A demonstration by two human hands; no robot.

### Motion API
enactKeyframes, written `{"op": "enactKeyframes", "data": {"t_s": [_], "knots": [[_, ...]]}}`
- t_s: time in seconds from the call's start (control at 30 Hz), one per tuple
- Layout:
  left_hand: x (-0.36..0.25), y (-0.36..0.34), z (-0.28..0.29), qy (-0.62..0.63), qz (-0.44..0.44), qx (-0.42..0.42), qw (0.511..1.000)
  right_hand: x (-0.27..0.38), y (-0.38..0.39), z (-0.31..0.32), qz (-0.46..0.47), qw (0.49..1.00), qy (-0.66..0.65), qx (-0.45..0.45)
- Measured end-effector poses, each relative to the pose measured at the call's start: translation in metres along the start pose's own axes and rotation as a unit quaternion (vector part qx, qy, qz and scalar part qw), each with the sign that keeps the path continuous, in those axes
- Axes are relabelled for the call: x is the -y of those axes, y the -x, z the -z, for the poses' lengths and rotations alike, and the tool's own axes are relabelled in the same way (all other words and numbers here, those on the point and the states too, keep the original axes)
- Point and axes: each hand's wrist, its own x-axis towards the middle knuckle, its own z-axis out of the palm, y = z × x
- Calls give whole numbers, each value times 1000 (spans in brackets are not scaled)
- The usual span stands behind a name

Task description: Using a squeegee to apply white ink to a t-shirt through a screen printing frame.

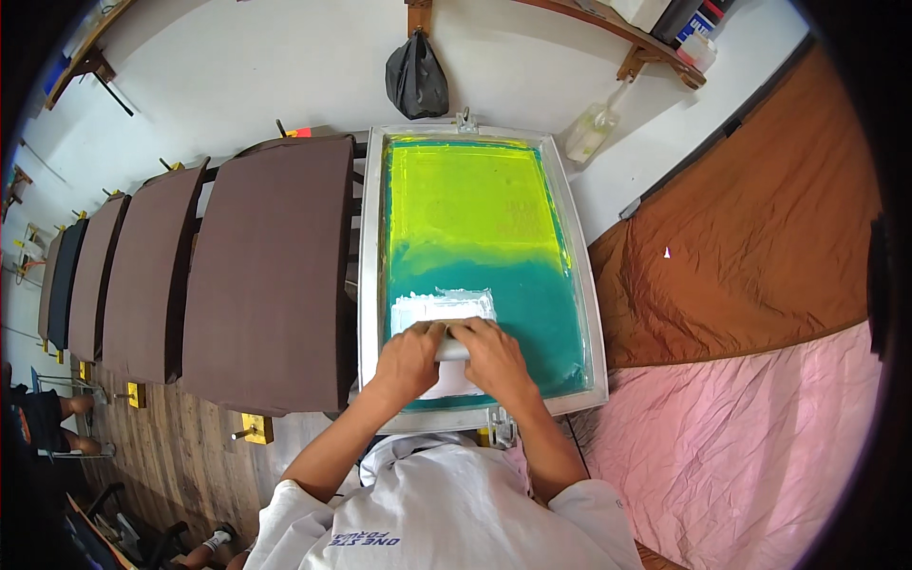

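Note:
A screen-printing frame [598, 380] with a silver border lies in front of me, its mesh [513, 285] coated teal toward the near half and yellow-green [456, 190] toward the far half. A patch of white ink [456, 299] covers the mesh's lower left. Both my left hand [410, 356] and my right hand [489, 356] are closed on a pale squeegee [448, 342] over this white patch, side by side, with their thumbs close together. The squeegee's blade is mostly hidden by my hands.
Pallets carrying brown garments [266, 271] line the left, one black [66, 280]. A black bag [415, 76] hangs behind; shelves [608, 28] are above. Orange [722, 247] and pink [722, 446] sheets lie right. Another person's legs [76, 427] show far left.

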Motion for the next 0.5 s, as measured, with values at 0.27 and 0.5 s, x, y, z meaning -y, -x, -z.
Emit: {"op": "enactKeyframes", "data": {"t_s": [0.27,0.5], "knots": [[8,18,-27,-16,-19,-26,999,-12,16,-22,28,999,25,-21],[14,15,-42,0,-22,-60,998,-16,14,-34,26,997,41,-60]]}}
